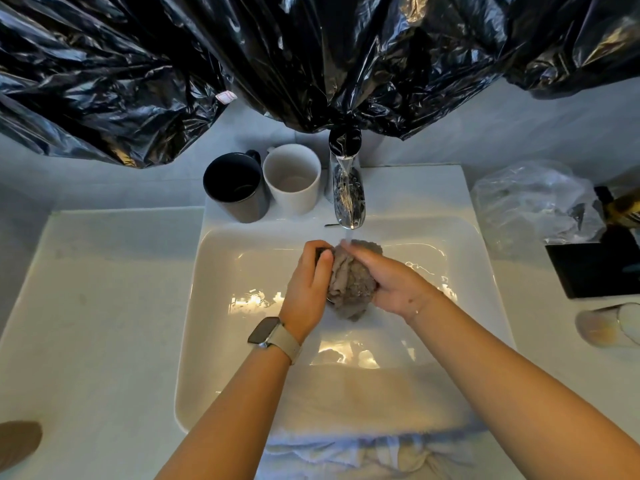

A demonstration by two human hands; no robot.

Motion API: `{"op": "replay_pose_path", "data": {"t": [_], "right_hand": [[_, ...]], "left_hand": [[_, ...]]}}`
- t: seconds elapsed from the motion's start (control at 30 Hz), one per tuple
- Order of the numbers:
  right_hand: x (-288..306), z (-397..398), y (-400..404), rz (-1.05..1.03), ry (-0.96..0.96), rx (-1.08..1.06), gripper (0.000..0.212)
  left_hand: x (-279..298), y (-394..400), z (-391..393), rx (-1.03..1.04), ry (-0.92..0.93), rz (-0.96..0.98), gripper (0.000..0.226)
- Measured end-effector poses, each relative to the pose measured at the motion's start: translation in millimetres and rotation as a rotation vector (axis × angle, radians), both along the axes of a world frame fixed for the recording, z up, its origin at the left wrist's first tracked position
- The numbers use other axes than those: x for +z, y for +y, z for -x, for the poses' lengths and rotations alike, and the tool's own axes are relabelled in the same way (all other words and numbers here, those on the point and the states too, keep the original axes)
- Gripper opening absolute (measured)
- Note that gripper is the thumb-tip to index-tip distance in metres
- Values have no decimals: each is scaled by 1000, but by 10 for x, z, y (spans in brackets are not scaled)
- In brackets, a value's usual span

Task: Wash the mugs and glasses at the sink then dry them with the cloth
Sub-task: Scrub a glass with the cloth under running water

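Head view, both hands' grips [309, 282] [388, 280] squeezing grey cloth [351, 285] over sink [221, 306], black mug [235, 187] and white mug [292, 178] empty

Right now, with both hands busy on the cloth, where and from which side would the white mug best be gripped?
Grip the white mug round its body from the front, the sink side. It stands upright; its handle points back toward the wall, the dark mug crowds its left and the faucet its right, so probably only the front wall is free.

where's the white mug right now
In the head view, the white mug stands on the sink ledge, between the black mug and the faucet.
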State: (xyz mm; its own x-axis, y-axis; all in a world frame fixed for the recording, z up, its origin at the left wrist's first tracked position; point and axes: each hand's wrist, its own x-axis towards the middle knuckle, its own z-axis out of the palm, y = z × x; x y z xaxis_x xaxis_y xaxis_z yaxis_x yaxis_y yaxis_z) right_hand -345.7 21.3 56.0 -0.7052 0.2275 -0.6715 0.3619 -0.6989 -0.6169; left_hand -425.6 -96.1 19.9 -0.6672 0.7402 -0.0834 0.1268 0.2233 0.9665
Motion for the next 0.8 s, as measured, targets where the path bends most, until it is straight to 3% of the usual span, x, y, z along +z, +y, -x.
{"op": "replay_pose_path", "data": {"t": [0.1, 0.17, 0.23, 0.3, 0.37, 0.43, 0.53, 0.63, 0.73, 0.8], "right_hand": [[-55, -53, -126, -240, 55, -57, 32], [-70, -113, -185, -426, 138, -63, 21], [-124, -189, -207, -598, 185, 26, 14], [-163, -239, -229, -698, 194, 142, 18], [-167, -244, -224, -709, 185, 105, 17], [-114, -200, -146, -612, 148, -29, 14], [4, -117, 29, -321, 45, -23, 24], [54, -55, 119, -22, -72, -25, 25], [-45, 4, 54, -204, -121, -96, 24], [-83, 4, -87, -462, -133, -177, 29]], "left_hand": [[44, 21, -15, 60, -175, -28, 29], [96, 74, 51, 72, -373, 72, 41], [175, 122, 172, 39, -683, 209, 54], [269, 152, 236, 21, -852, 265, 52], [277, 211, 154, 94, -825, 211, 52], [220, 245, -37, 189, -663, 138, 53], [146, 183, -273, 292, -172, 119, 39], [44, 66, -284, 167, 198, 116, 44], [62, 74, -249, 167, 93, 72, 36], [115, 153, -180, 229, -251, 57, 33]]}}
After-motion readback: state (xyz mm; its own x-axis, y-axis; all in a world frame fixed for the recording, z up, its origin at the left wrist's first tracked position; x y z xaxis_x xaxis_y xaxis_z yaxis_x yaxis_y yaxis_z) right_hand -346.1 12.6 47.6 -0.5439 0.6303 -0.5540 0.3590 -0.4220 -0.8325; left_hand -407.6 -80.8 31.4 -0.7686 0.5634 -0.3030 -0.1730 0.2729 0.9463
